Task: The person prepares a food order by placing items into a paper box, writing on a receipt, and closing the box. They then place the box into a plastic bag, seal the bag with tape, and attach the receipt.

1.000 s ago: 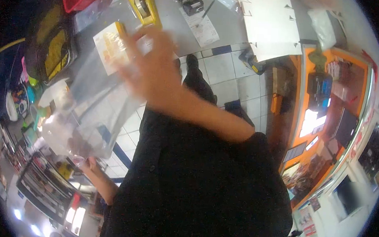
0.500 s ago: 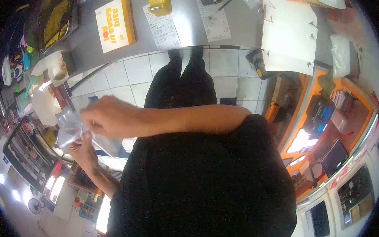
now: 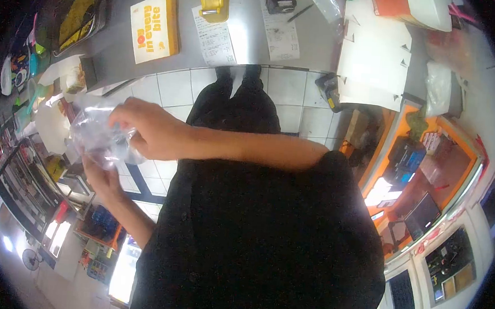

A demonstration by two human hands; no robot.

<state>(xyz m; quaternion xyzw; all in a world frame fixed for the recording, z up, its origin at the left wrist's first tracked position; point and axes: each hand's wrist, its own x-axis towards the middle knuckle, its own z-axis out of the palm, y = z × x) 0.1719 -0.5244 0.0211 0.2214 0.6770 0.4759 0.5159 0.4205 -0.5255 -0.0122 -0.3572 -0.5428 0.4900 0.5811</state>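
Observation:
A clear plastic bag (image 3: 99, 128) is stretched between my two hands, off to the left of my body. My right hand (image 3: 147, 127) reaches across my front, its curled fingers closed on the bag's upper right side. Below it, my left hand (image 3: 103, 177) pinches the lower edge of the bag between thumb and fingers. The film looks thin, crumpled and shiny, and the left fingertips are partly hidden behind it.
Ahead is a grey counter (image 3: 179, 71) with a white-and-yellow printed box (image 3: 153, 30), a yellow tape dispenser (image 3: 212, 2), paper receipts (image 3: 214, 39) and flat white cardboard (image 3: 372, 60). An orange-framed cabinet (image 3: 455, 139) stands to the right. A dark tray (image 3: 77, 16) sits at upper left.
My hands have moved apart, and the bag between them is spread wider. My right hand has risen slightly. The whole view has shifted a little.

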